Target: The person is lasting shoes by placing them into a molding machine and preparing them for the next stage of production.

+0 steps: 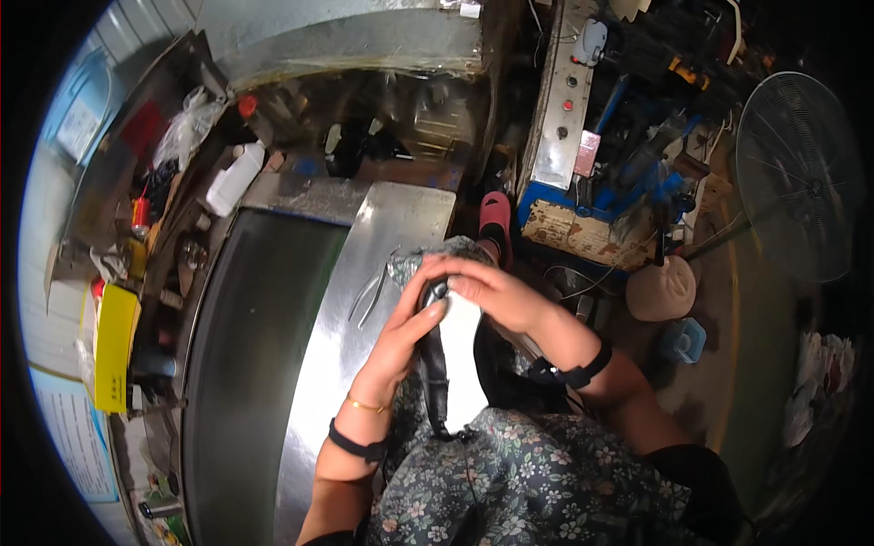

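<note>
Across my lap lies a black shoe upper with a white insole board facing up, its toe end pointing away from me. My left hand wraps the toe from the left, its thumb on the edge of the white board. From the right, my right hand closes over the same end, the thumb pressing near the tip of the board. The fingers of both hands meet at the toe and hide the black edge there. A floral apron covers my lap beneath the shoe.
Left of me runs a dark conveyor belt beside a shiny metal ledge, with thin bent metal rods near my left hand. A yellow box stands farther left. Ahead right are a blue machine, a pinkish jug and a fan.
</note>
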`<state>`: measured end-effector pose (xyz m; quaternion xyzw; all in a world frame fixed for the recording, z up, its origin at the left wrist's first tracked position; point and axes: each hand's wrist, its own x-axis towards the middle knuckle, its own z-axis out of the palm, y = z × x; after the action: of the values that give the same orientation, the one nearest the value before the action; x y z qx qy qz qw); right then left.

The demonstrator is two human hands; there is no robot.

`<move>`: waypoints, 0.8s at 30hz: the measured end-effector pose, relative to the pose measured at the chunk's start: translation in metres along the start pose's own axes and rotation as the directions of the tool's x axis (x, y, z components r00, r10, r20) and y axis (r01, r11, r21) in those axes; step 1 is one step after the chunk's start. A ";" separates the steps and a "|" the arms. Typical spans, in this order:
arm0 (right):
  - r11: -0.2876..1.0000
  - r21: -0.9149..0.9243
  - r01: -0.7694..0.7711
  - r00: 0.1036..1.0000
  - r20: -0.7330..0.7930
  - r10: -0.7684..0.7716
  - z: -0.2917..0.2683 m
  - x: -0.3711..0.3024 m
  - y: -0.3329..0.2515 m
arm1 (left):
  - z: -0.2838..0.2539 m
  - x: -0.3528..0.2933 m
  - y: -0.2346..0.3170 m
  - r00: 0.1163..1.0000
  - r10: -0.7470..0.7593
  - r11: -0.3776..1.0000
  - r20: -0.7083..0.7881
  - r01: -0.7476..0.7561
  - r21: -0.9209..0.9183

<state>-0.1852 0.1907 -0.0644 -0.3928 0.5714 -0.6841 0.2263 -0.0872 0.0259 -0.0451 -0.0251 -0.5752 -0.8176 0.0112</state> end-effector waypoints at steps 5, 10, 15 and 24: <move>0.959 -0.280 0.046 0.995 -0.067 -0.068 0.011 0.008 -0.021 | -0.007 0.008 -0.003 0.998 -0.053 0.990 -0.046 0.058 0.127; 0.989 0.101 -0.105 0.990 0.101 0.095 -0.018 0.020 -0.012 | -0.009 0.016 0.000 0.993 -0.059 0.985 0.104 0.041 0.169; 0.968 -0.217 0.129 0.991 0.064 -0.118 -0.005 0.020 -0.009 | -0.007 0.018 0.001 0.986 0.076 0.991 0.150 -0.092 0.098; 0.984 -0.101 -0.148 0.981 0.113 0.159 -0.014 0.015 -0.045 | 0.004 0.013 -0.003 0.997 0.061 0.956 -0.053 -0.043 0.291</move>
<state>-0.1989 0.1990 -0.0174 -0.3983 0.6161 -0.6126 0.2942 -0.1004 0.0302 -0.0456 -0.0132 -0.6873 -0.7242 0.0540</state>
